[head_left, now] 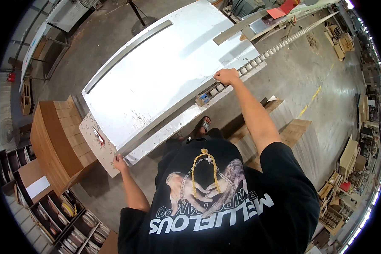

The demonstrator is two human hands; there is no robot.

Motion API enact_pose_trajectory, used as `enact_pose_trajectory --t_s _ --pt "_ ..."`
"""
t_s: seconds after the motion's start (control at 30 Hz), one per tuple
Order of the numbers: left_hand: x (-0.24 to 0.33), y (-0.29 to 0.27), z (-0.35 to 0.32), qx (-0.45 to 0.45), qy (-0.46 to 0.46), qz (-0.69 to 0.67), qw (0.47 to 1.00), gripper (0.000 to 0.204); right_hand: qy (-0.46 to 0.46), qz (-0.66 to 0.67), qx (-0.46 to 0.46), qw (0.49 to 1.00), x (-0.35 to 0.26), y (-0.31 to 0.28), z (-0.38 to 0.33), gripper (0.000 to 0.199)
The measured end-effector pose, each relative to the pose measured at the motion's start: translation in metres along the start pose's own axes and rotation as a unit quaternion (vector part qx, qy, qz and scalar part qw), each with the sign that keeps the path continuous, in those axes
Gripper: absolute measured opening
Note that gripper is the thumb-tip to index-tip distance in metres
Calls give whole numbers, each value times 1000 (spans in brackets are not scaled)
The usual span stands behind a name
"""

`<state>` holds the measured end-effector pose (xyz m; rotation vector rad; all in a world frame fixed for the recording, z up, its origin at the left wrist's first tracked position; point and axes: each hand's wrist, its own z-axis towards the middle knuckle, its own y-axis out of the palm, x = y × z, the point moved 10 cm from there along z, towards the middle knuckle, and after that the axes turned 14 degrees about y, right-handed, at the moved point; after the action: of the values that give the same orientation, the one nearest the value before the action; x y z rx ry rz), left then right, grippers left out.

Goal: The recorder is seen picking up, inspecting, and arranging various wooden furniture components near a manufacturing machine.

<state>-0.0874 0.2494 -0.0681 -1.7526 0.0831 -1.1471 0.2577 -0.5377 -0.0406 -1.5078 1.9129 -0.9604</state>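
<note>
A long grey strip lies along the near edge of the white tabletop. My left hand is closed around its near-left end, at the table's corner. Farther off to the right, my right hand is closed at the strip's other end, with the knuckles up; the fingertips are hidden. A second grey strip rests by itself along the far-left edge of the tabletop. Just below my right hand, a small blue object sits in the gap beside the row of pale rollers.
A speckled board with a red-and-silver tool juts out at the left. Beyond it stands a stack of brown wood panels. More panel stacks are on the right. Grey planks overhang the tabletop's far-right corner.
</note>
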Motion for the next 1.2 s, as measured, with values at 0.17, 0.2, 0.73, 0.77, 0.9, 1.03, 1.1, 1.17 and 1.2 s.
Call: enact_pose_trajectory --t_s 0.17,0.2,0.73,0.77,0.9,1.03,1.1,1.17,1.2 --pt "-18 -3 3 2 -12 -48 999 62 2 13 1 1000 -5 -3 0 36" --pt "-20 -4 5 2 -14 -58 998 62 0 15 2 1000 -7 -4 0 36" --pt "-9 27 11 -85 39 -85 992 44 -16 -31 63 997 4 -8 -5 36" --pt "-17 7 21 -83 63 -55 993 44 -45 8 95 994 -10 -17 -9 34" --pt "4 8 7 -73 55 -93 991 54 -7 45 70 997 -7 -6 -13 31" --pt "11 6 12 -32 60 29 997 52 -7 51 84 995 -4 -16 -21 28" --pt "8 -3 10 -15 -3 81 997 60 -11 50 75 996 -6 -18 -23 26" --pt "17 -3 12 -8 -4 125 992 59 -10 52 82 995 -2 -20 -25 25" --pt "21 -4 12 -3 1 150 989 59 -14 69 98 993 -2 -23 -28 25"
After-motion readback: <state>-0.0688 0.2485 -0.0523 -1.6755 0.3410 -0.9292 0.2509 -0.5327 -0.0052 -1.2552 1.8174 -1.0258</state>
